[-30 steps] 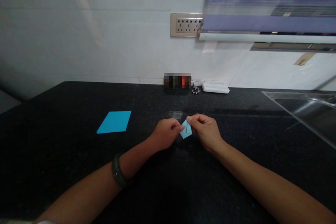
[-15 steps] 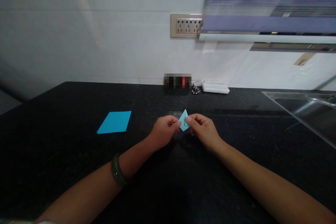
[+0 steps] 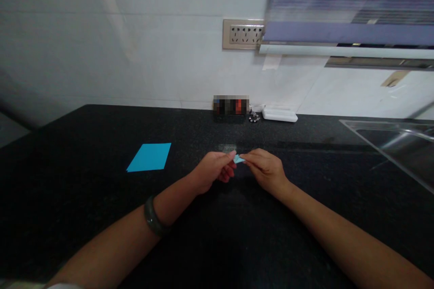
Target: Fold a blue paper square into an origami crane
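Note:
A small piece of folded light-blue paper (image 3: 238,159) is held between my two hands above the dark countertop, mostly covered by fingers. My left hand (image 3: 215,167) pinches its left side between thumb and fingers, with the other fingers curled below. On the opposite side, my right hand (image 3: 266,167) grips the paper's right edge with closed fingertips. Off to the left, a flat sheet of brighter blue paper (image 3: 149,157) lies on the counter, apart from both hands.
The black countertop (image 3: 190,244) meets a white wall at the back. Along it sit a pixelated box (image 3: 231,105), a beaded string (image 3: 254,116) and a white case (image 3: 280,114). A steel sink (image 3: 400,142) is at the right, and a socket panel (image 3: 243,34) is on the wall.
The folded paper has been turned from an upright kite shape to lie flatter, showing less of its face. Both hands have rotated and shifted their hold on it.

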Tool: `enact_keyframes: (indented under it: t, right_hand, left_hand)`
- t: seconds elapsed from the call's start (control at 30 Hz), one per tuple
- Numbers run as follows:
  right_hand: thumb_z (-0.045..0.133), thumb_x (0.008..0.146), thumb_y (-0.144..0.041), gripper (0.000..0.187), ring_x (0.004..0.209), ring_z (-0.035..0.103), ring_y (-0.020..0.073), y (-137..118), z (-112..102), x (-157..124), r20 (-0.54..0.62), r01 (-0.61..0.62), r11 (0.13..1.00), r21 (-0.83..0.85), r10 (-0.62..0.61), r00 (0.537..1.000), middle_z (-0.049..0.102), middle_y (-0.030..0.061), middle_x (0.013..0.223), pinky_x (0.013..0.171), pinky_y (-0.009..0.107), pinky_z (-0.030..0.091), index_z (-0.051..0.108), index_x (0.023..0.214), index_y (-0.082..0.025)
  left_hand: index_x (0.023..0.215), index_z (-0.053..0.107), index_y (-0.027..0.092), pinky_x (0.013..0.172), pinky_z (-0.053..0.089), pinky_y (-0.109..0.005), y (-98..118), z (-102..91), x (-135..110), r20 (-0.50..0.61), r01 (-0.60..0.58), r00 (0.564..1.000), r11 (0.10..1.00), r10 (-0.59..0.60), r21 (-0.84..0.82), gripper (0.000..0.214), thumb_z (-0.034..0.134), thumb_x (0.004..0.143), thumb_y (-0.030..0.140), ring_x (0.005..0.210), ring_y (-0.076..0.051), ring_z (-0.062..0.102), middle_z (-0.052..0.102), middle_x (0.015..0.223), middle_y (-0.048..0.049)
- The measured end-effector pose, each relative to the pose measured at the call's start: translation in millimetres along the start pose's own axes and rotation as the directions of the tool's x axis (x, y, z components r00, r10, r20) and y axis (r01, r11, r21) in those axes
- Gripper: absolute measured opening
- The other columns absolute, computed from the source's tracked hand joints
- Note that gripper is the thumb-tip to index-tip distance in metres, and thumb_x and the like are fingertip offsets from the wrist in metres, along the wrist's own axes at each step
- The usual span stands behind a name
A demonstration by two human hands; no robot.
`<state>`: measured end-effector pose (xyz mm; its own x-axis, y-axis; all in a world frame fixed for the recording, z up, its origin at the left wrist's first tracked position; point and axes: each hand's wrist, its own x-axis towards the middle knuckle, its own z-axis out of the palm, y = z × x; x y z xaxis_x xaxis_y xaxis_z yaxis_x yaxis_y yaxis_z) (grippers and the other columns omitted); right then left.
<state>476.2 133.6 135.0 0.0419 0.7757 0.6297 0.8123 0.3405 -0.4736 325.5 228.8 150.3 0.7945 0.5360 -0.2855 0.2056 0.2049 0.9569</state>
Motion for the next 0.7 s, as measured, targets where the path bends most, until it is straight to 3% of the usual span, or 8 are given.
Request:
enact_keyframes:
  t: [0.07, 0.13, 0.23, 0.33, 0.43, 0.57, 0.7]
  right_hand:
    - [0.047, 0.078, -0.018, 0.023, 0.078, 0.055, 0.0151, 2, 1, -2, 0.005, 0.040, 0.999, -0.007, -0.040, 0.999, 0.061, 0.0066, 0.086, 0.070, 0.029, 0.044, 0.062, 0.096, -0.021]
    - [0.047, 0.078, -0.018, 0.026, 0.080, 0.055, 0.0152, 0, 4, -2, -0.021, -0.019, 0.998, 0.057, 0.020, 1.000, 0.060, 0.0064, 0.089, 0.070, 0.030, 0.045, 0.059, 0.101, -0.021]
    - [0.048, 0.077, -0.023, 0.028, 0.073, 0.057, 0.0142, -5, 9, -2, -0.050, -0.249, 0.934, 0.257, 0.270, 0.962, 0.061, 0.0060, 0.087, 0.063, 0.028, 0.046, 0.054, 0.104, -0.020]
    - [0.051, 0.075, -0.029, 0.020, 0.059, 0.055, 0.0115, -10, 11, 0, 0.054, -0.419, 0.799, 0.431, 0.440, 0.896, 0.061, 0.0025, 0.071, 0.054, 0.024, 0.045, 0.057, 0.090, -0.017]
    - [0.054, 0.072, -0.031, 0.015, 0.051, 0.051, 0.0096, -12, 11, 3, 0.141, -0.499, 0.723, 0.477, 0.497, 0.856, 0.058, -0.0001, 0.061, 0.050, 0.022, 0.041, 0.056, 0.074, -0.016]
    - [0.054, 0.071, -0.031, 0.016, 0.047, 0.048, 0.0081, -11, 10, 4, 0.201, -0.555, 0.676, 0.485, 0.531, 0.823, 0.056, -0.0004, 0.059, 0.046, 0.021, 0.039, 0.055, 0.068, -0.016]
    - [0.054, 0.071, -0.032, 0.017, 0.045, 0.045, 0.0069, -10, 10, 4, 0.236, -0.566, 0.667, 0.485, 0.523, 0.819, 0.053, -0.0018, 0.055, 0.043, 0.019, 0.036, 0.056, 0.068, -0.015]
  left_hand:
    - [0.065, 0.053, 0.012, 0.048, 0.040, -0.021, 0, -0.8, 0, 0.034, -0.022, 0.999, 0.997, 0.025, -0.071, 0.034, 0.054, 0.069, 0.046, 0.047, -0.007, 0.048, 0.053, 0.056, -0.0007]
    - [0.064, 0.052, 0.012, 0.052, 0.041, -0.022, -2, -1.4, 0, 0.032, -0.059, 0.997, 0.990, 0.064, -0.126, 0.029, 0.058, 0.067, 0.040, 0.050, -0.007, 0.049, 0.053, 0.057, 0.0000]
    - [0.066, 0.056, 0.011, 0.058, 0.043, -0.023, -4, -1.7, 1, -0.023, -0.135, 0.991, 0.981, 0.133, -0.141, 0.026, 0.059, 0.067, 0.037, 0.056, -0.008, 0.051, 0.054, 0.060, -0.0006]
    - [0.071, 0.061, 0.011, 0.062, 0.043, -0.023, -6, -0.5, 2, -0.080, -0.182, 0.982, 0.978, 0.174, -0.102, 0.025, 0.060, 0.067, 0.036, 0.060, -0.008, 0.052, 0.056, 0.064, -0.0015]
    - [0.073, 0.063, 0.011, 0.063, 0.043, -0.024, -7, 1.5, 3, -0.092, -0.187, 0.980, 0.979, 0.179, -0.079, 0.025, 0.061, 0.066, 0.034, 0.061, -0.009, 0.053, 0.058, 0.065, -0.0021]
    - [0.090, 0.061, 0.013, 0.065, 0.045, -0.024, -8, 1.9, 2, -0.150, -0.213, 0.969, 0.973, 0.198, -0.089, 0.030, 0.063, 0.064, 0.028, 0.070, -0.011, 0.057, 0.063, 0.080, -0.0051]
    - [0.084, 0.061, 0.011, 0.060, 0.046, -0.024, -8, 1.0, 2, -0.141, -0.199, 0.972, 0.978, 0.190, -0.059, 0.025, 0.061, 0.067, 0.029, 0.065, -0.011, 0.058, 0.063, 0.076, -0.0063]
